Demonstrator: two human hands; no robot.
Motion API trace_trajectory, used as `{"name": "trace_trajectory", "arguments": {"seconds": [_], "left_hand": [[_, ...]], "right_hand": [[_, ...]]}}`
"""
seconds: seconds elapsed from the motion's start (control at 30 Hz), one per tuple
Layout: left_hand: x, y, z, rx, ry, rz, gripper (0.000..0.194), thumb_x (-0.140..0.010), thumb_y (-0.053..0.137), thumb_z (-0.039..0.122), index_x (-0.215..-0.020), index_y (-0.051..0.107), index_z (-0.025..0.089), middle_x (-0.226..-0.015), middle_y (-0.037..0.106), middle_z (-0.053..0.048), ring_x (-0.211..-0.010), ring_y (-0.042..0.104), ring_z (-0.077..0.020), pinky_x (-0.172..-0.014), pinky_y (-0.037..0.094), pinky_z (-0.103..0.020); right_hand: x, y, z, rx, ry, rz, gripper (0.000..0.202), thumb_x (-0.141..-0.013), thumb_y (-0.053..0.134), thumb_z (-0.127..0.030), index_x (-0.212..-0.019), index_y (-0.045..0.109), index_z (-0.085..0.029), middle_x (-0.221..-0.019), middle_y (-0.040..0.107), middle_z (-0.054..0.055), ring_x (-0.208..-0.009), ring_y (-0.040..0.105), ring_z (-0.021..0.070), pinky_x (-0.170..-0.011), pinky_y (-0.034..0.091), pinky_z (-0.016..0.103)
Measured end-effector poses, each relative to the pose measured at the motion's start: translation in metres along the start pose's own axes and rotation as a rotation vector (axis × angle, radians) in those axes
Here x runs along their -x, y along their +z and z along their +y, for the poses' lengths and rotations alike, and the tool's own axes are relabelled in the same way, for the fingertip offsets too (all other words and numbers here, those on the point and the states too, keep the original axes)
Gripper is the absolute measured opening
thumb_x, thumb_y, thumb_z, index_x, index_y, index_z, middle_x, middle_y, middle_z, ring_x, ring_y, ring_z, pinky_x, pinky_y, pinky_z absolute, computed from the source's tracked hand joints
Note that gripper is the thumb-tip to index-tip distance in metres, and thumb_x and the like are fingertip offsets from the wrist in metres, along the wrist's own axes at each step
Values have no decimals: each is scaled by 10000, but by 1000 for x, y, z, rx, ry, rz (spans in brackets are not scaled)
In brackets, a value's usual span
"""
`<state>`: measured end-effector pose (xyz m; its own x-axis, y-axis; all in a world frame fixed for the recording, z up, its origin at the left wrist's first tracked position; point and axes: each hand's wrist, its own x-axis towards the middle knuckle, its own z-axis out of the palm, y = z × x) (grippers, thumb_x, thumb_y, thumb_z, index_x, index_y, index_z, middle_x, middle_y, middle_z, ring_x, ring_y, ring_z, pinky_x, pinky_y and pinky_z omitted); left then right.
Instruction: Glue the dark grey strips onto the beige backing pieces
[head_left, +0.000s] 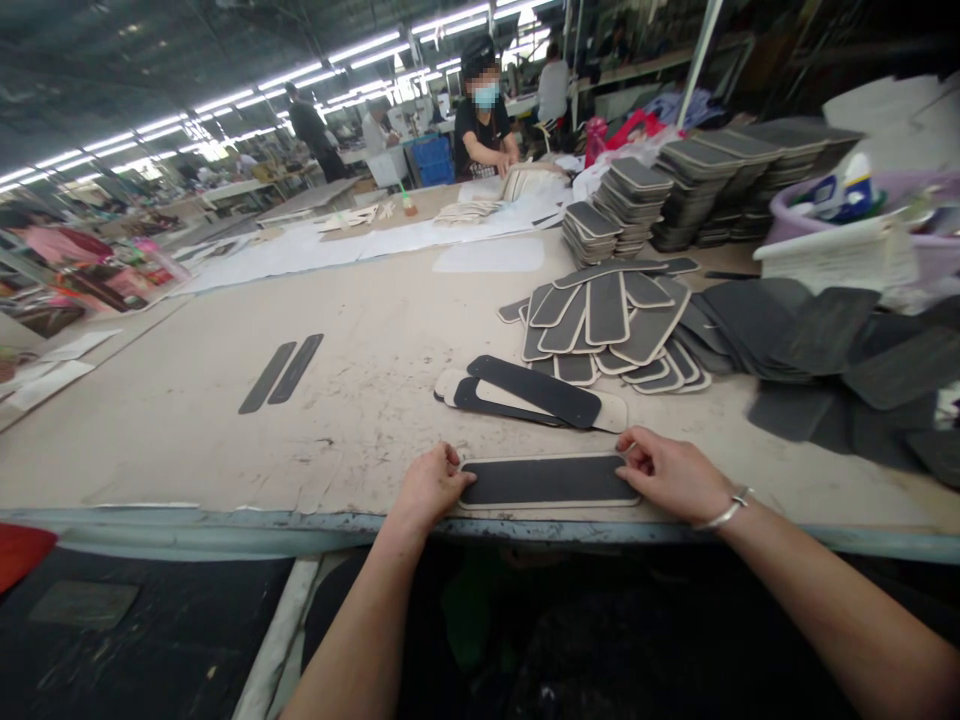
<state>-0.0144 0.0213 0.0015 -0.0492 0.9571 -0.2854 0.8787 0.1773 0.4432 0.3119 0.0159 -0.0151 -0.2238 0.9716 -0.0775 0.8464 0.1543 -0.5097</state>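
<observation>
Fingers [451, 458] bent and narrow, holding a long panel [551, 482] by its two short ends: left hand [426, 492] at the left end, right hand [673, 482] at the right, each thumb on the upper face. Lies flat just inside the near edge of the desk [375, 350], long side roughly along it, with only a thin margin between. To the left, wide open room over the pale, scuffed desk surface as far as two narrow dark strips [268, 378], side by side and slightly apart. Beyond the panel, a short gap, then crossed black strips [540, 392] with rounded ends, overlapping cream-coloured ones. Farther right, much tighter room: a fanned heap of dark, pale-bordered pieces [607, 308], then overlapping dark sheets [795, 325], smooth-looking and dull. Behind these, tall stacks [636, 192] of similar flat pieces, and a purple basket [782, 212]. In shape, a rectangle with rounded corners; dark, matte-looking face, cream border all round. On the right wrist, a shiny silver-coloured bangle [727, 512].
</observation>
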Motion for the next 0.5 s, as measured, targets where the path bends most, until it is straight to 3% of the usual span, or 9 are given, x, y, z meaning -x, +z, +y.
{"name": "trace_trajectory", "arguments": {"seconds": [0.23,0.4,0.5], "left_hand": [[1,-5,-10,-133,-43,65,409,-591,678,537,-787,539,206,-715,616,-18,-711,575,-189,-546,321,-239],[-2,-2,-13,-64,-20,15,338,-606,689,478,-766,564,208,-705,615,-7,-688,573,-172,-526,308,-233],[-5,-1,-14,-47,7,5,307,-615,685,453,-752,562,208,-691,611,-4,-659,557,-164,-524,298,-232]], "right_hand": [[-2,5,9,79,-19,26,213,-700,528,-359,-862,484,-229,-587,580,-43,-512,545,134,-498,384,253],[-2,3,14,82,45,15,266,-694,544,-466,-803,517,-225,-577,590,-27,-510,558,153,-481,396,268],[1,-3,13,36,102,101,319,-714,522,-496,-844,566,-209,-667,629,4,-589,588,165,-548,447,285]]}}
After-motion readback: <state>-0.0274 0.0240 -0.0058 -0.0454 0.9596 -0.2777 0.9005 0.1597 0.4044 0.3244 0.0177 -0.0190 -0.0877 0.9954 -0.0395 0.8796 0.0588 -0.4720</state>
